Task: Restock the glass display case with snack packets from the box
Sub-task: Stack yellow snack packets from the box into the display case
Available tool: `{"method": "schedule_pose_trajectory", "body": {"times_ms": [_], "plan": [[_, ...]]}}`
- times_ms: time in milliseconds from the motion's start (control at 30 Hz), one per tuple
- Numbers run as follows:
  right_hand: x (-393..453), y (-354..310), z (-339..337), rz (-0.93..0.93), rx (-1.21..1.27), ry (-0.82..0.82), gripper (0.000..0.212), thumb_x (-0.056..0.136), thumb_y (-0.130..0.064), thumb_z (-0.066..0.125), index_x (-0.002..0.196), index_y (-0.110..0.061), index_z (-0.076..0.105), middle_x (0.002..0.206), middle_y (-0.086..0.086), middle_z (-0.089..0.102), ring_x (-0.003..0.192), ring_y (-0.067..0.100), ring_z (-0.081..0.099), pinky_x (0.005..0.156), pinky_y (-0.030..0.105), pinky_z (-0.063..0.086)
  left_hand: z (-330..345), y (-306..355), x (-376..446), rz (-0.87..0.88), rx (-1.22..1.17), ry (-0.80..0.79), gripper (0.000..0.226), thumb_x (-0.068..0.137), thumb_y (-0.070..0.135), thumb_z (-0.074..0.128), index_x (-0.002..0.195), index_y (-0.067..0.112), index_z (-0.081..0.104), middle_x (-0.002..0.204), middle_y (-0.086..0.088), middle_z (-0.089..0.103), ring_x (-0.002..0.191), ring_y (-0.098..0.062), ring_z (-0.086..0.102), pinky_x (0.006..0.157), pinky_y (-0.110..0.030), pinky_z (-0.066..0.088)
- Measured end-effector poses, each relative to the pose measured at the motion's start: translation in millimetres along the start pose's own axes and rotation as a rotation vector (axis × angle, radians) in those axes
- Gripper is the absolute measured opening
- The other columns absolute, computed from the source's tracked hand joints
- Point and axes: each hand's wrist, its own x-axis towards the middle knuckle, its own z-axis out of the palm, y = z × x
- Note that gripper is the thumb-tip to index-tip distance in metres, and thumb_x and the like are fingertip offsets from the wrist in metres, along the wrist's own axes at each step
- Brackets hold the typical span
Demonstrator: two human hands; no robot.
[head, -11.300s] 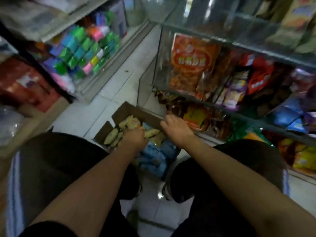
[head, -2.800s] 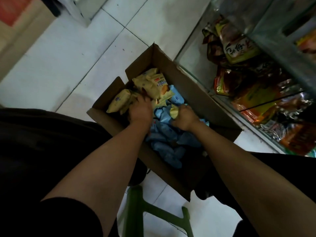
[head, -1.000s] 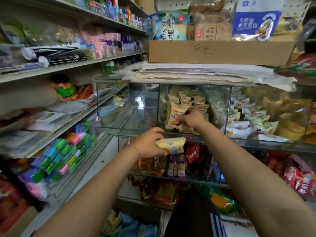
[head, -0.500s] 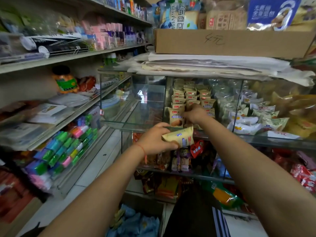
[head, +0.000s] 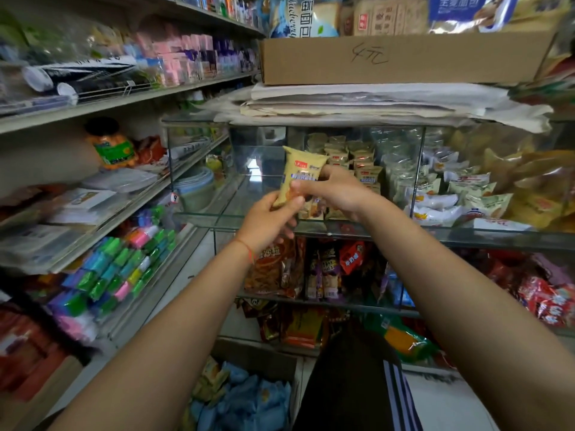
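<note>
Currently, the left hand [head: 269, 217] pinches the lower end of an upright pale-yellow foil snack packet [head: 299, 175], while the right hand [head: 334, 194] grasps its middle from the right side. Both forearms extend forward and upward and meet in front of the open glass display case [head: 199, 214]. Risk: pushing the packet into the row of matching yellow packets [head: 357, 163] behind the hands could topple the row. Below the forearms, the brown cardboard box [head: 258, 357] on the floor holds blue and yellow packets.
</note>
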Motion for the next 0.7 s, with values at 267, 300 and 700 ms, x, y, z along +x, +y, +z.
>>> {"method": "schedule_pose_trajectory", "body": {"times_ms": [267,300,700], "plan": [[5.9,16.2,-13.7,0.013,0.010,0.377,0.033,0.081,-0.026,0.076,0.108,-0.018,0.061,0.107,0.000,0.069,0.093,0.012,0.067,0.074,0.026,0.055,-0.6,-29.2,-8.8,0.135,0.782,-0.125,0.056,0.089,0.036,0.061,0.139,0.034,0.035,0.081,0.007,0.061,0.075,-0.016,0.062,0.068,-0.037,0.055],[7.2,19.1,-12.2,0.053,-0.052,0.305,0.034,0.080,-0.025,0.077,0.108,-0.018,0.060,0.108,0.001,0.069,0.092,0.014,0.067,0.071,0.023,0.054,0.0,-30.6,-9.6,0.144,0.769,-0.109,0.052,0.090,0.034,0.059,0.137,0.035,0.036,0.077,0.007,0.060,0.071,-0.015,0.061,0.064,-0.036,0.054],[28.5,36.8,10.1,0.015,-0.773,0.161,0.071,0.075,-0.018,0.078,0.132,-0.029,0.038,0.121,0.006,0.062,0.104,0.027,0.061,0.086,0.043,0.053,1.2,-28.5,0.7,0.150,0.702,-0.036,0.039,0.089,0.033,0.056,0.128,0.033,0.052,0.090,0.005,0.066,0.077,-0.016,0.062,0.068,-0.035,0.054]]}}
